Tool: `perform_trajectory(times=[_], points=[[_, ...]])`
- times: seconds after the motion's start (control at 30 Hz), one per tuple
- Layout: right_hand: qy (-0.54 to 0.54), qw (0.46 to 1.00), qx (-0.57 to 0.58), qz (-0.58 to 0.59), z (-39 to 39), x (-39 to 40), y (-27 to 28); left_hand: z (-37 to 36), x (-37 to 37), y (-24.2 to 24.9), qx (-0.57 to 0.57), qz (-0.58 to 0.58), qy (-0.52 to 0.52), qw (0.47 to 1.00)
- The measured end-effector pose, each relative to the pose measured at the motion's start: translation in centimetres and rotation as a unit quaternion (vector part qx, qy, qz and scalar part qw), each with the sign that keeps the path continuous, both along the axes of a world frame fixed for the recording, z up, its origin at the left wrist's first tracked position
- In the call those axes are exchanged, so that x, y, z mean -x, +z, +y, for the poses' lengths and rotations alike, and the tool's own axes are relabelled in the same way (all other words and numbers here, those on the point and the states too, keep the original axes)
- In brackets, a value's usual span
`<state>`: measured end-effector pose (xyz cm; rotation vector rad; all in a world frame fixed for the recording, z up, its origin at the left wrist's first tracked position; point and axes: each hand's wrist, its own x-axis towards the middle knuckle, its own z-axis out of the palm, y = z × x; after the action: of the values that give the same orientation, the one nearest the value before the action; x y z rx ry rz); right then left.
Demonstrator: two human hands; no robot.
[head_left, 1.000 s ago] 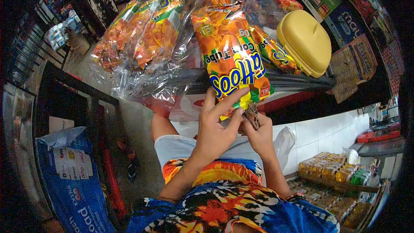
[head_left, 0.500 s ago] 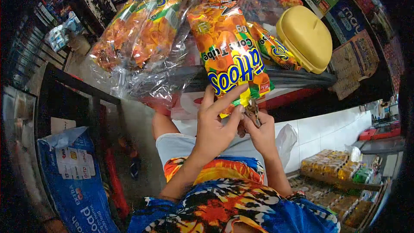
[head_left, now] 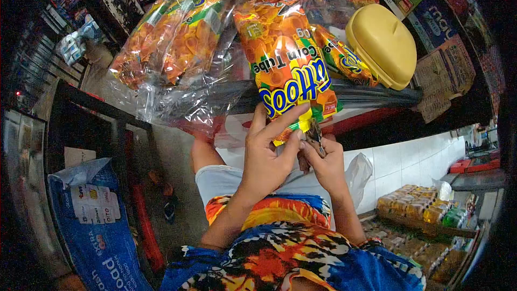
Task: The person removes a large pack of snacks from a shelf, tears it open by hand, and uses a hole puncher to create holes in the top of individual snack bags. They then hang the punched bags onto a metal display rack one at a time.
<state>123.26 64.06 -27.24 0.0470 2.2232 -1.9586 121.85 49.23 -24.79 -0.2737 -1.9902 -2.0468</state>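
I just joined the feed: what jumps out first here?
A bright orange snack packet sits dead centre, its lower end pinched by the left hand, while the right hand holds a small metal tool against that end. Behind it lies a clear bag of similar packets, and to the right a yellow plastic lid.

My left hand pinches the bottom edge of an orange snack packet, forefinger laid across it. My right hand grips a small metal tool against that edge. Behind it lie a clear bag of packets and a yellow lidded container.
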Motion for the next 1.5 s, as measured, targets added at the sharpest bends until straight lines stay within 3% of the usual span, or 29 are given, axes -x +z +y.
perform_trajectory(times=[0.23, 0.3, 0.83, 1.03, 1.13, 1.23, 1.3, 1.43, 1.5], points=[[0.000, 1.000, 0.028, -0.012, -0.2, 0.1, 0.1, -0.1, 0.1, -0.1, -0.011, -0.002, -0.003, 1.000], [-0.008, 1.000, 0.020, 0.001, -0.4, 0.1, 0.2, -0.5, 0.2, 0.1, 0.069, 0.034, 0.009, 0.997], [0.002, 0.999, 0.045, -0.028, -0.5, 0.0, -0.2, -0.9, 0.3, 0.0, 0.065, 0.037, -0.001, 0.997], [-0.004, 1.000, 0.015, -0.011, -0.8, -0.3, -1.5, -0.8, 0.0, 0.0, 0.014, -0.015, -0.018, 1.000], [-0.021, 1.000, 0.012, 0.017, -1.2, -0.5, -1.7, -0.9, 0.1, 0.0, 0.020, -0.035, -0.036, 0.999], [0.009, 0.999, -0.033, 0.038, -0.7, -0.2, -2.2, -0.8, 0.1, -0.2, 0.082, 0.039, -0.013, 0.996], [0.007, 0.984, -0.065, 0.167, -0.8, 0.3, -2.3, -0.7, 0.1, -0.2, 0.013, 0.000, -0.025, 1.000], [-0.003, 0.979, -0.130, 0.160, 1.0, 0.4, -2.6, -0.6, -0.1, -0.2, 0.008, 0.005, -0.028, 1.000], [0.009, 0.948, -0.172, 0.269, 1.3, 0.2, -2.4, -0.8, -0.2, -0.2, -0.030, -0.020, -0.025, 0.999]])
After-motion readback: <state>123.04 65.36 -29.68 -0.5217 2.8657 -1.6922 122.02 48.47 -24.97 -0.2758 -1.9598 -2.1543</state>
